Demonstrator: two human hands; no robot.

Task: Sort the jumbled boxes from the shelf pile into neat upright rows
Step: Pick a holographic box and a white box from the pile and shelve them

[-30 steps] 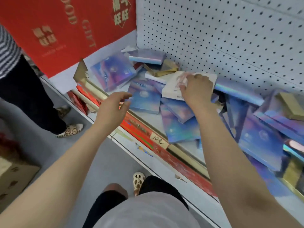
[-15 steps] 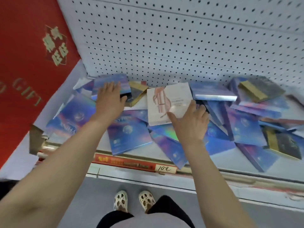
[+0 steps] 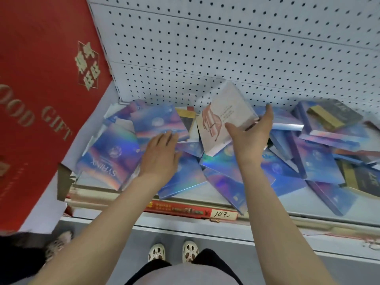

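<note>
A grey shop floor runs beneath a low white shelf [image 3: 205,225], with the person's pale shoes [image 3: 173,251] at its foot and a handwritten price tag [image 3: 221,214] on the red strip along its front lip. On the shelf lies the pile of jumbled boxes [image 3: 226,167], mostly flat holographic blue ones overlapping at all angles, with a few dark and gold boxes [image 3: 362,177] toward the right.

The left hand [image 3: 160,155] rests flat, fingers straight and relaxed, on the blue boxes left of centre, touching the lower edge of one blue box [image 3: 158,122] without gripping it. The right hand [image 3: 249,134] has its grip round a white box with a pink figure [image 3: 222,118], thumb on the printed face and fingers behind its right side, holding it tilted up off the pile.

Behind everything stands the white pegboard back wall [image 3: 226,58], and a red gift panel [image 3: 41,89] closes the left end.

The step in hand looks like standing the white box upright. To do it well, it seems wise to first use the flat left hand to sweep the blue boxes aside and bare a strip of shelf against the pegboard, then set the box on its bottom edge there, square to the wall, so it does not slide on the glossy boxes beneath.
</note>
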